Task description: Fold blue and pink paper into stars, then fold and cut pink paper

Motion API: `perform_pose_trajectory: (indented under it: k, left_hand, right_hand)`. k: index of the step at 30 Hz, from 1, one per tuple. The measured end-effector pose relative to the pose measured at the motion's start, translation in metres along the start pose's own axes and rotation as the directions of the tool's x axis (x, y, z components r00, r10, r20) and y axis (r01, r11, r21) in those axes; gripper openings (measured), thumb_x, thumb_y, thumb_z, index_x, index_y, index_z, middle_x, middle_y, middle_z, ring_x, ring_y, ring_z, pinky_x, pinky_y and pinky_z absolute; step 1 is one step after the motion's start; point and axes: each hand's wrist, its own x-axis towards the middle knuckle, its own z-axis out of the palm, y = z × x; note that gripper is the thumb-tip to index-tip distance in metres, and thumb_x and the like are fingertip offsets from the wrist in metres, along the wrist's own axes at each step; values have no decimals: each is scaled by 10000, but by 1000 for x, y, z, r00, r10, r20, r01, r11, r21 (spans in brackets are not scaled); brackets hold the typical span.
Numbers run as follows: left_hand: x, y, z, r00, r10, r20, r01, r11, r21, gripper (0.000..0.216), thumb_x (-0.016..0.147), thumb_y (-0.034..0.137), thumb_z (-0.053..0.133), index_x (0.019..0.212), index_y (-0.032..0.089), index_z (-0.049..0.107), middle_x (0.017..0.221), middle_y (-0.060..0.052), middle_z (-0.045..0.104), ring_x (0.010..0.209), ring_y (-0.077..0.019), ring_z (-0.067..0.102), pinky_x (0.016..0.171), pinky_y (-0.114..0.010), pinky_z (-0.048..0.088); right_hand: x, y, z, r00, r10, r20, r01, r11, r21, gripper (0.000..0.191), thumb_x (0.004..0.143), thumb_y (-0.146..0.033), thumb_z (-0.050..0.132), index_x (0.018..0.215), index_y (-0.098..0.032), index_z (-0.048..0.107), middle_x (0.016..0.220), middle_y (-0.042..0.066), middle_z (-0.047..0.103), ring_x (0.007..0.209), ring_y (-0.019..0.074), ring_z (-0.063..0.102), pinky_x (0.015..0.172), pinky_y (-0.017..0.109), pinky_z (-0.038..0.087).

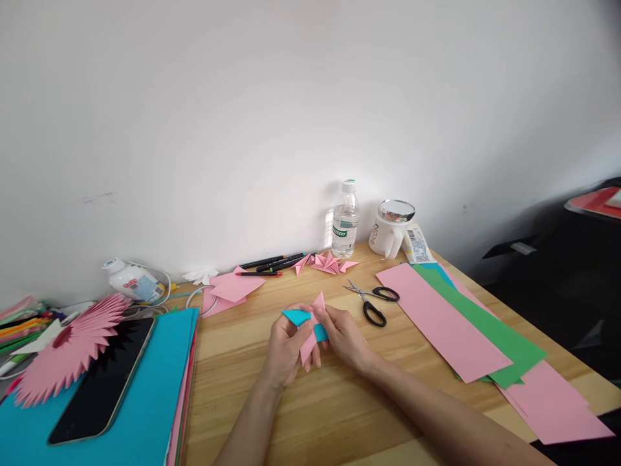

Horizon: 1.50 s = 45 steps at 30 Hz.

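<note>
In the head view, the folded paper (307, 347) sat a little below the centre of the frame, between your two hands, clear above the bench (233, 401). Your left hand (285, 353) was on its lower left, your right hand (347, 338) on its right, and neither was plainly nearer: both touched it. The fingers of each hand were closed on it, thumbs on the near face; how the fingertips met behind was hidden. The pink part stood with its long axis steep, one point toward the top of the frame and leaning slightly right, the other running down toward the lower left. The blue part (296, 316) crossed it, a pointed flap reaching left and a blunter portion lying right, under your right thumb. The paper looked matte and crisp, with straight edges.

Just right of your hands lay the scissors (367, 295), steel blades slightly parted, black looped handles. Farther right, a smooth pink sheet (446, 323) overlapped a green sheet (524, 353). Above your hands were sharp folded pink shapes (327, 263), a clear plastic bottle (345, 223) and a glossy white mug (385, 237). At the lower left, a pleated pink fan (104, 323) with a toothed edge overlapped a glossy black phone (104, 382) on a blue sheet (169, 349). The bench showed streaky wood grain.
</note>
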Motion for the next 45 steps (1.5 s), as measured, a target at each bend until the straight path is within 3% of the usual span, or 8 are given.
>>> perform_pose_trajectory:
  k: [6, 11, 15, 29, 33, 36, 40, 45]
  left_hand:
    - [3, -3, -5, 999, 16, -48, -10, 990, 139, 535, 700, 397, 672, 1135, 132, 507, 451, 48, 576, 290, -95, 476, 289, -170, 327]
    - [4, -9, -4, 993, -111, 33, 93, 936, 340, 282, 759, 393, 594, 726, 114, 621, 341, 12, 523, 253, -73, 396, 302, -176, 293]
    - [4, -12, 1, 998, -44, 45, 23, 916, 400, 94, 725, 232, 577, 665, 159, 574, 321, 75, 427, 254, -55, 353, 297, -161, 258]
    - [-1, -29, -4, 989, 19, 144, -69, 934, 350, 172, 811, 298, 543, 938, 183, 555, 434, 62, 481, 299, -70, 411, 306, -167, 310]
    - [4, -15, -6, 997, -38, 64, 18, 956, 291, 276, 770, 412, 600, 803, 143, 548, 407, 30, 534, 283, -68, 406, 297, -160, 260]
    - [7, -9, -7, 999, -37, 8, 35, 983, 179, 342, 730, 463, 632, 695, 140, 526, 491, -17, 593, 378, -97, 506, 336, -175, 342]
    - [9, -10, -7, 997, -27, -71, 36, 991, 126, 407, 708, 536, 622, 677, 141, 528, 526, -32, 601, 470, -166, 603, 400, -238, 453]
    - [13, -10, -15, 965, 127, -228, -89, 982, 169, 384, 676, 494, 679, 701, 123, 585, 534, -8, 581, 446, -118, 557, 417, -213, 437]
  right_hand:
    - [7, 2, -10, 993, -110, -43, 110, 994, 5, 311, 870, -458, 435, 756, -182, 520, 730, 31, 570, 683, 166, 538, 616, 274, 436]
    - [5, 0, -11, 968, -149, -200, 149, 989, -13, 441, 792, -341, 571, 1186, -205, 428, 982, 60, 513, 829, 173, 544, 747, 324, 475]
    - [-2, -8, -4, 978, -179, -109, 172, 982, -71, 380, 717, -330, 657, 1065, -226, 544, 1085, 75, 447, 932, 197, 524, 774, 333, 475]
    - [-3, -11, 2, 981, -85, -176, 72, 994, -79, 194, 669, -288, 657, 811, -194, 564, 869, 31, 449, 791, 171, 490, 679, 284, 459]
    - [8, -5, -9, 993, -25, -112, 48, 978, 205, 447, 721, -458, 627, 1063, -196, 505, 803, 14, 552, 718, 165, 549, 654, 294, 457]
    - [15, 4, -15, 990, 122, -74, -89, 934, 347, 451, 711, -560, 607, 930, -171, 548, 624, -19, 536, 534, 133, 498, 500, 260, 402]
    - [17, 10, -17, 978, 168, -124, -105, 910, 401, 443, 690, -593, 614, 817, -170, 578, 644, 0, 570, 549, 137, 521, 487, 256, 414]
    - [14, 8, -15, 993, 16, 119, -53, 950, 307, 392, 673, -516, 678, 859, -171, 660, 706, 25, 625, 632, 174, 569, 552, 290, 467]
